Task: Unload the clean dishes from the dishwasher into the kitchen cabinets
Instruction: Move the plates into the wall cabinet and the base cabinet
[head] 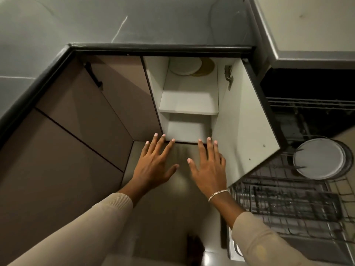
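Both left hand [153, 166] and right hand [208, 169] spread before the cabinet [188, 100].

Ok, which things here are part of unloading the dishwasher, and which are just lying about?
Job: white plates in the dishwasher rack; open cabinet, white plate and yellow plate on its upper shelf; left hand and right hand, both empty.
Just there: grey countertop; closed cabinet door with black handle; bracelet.
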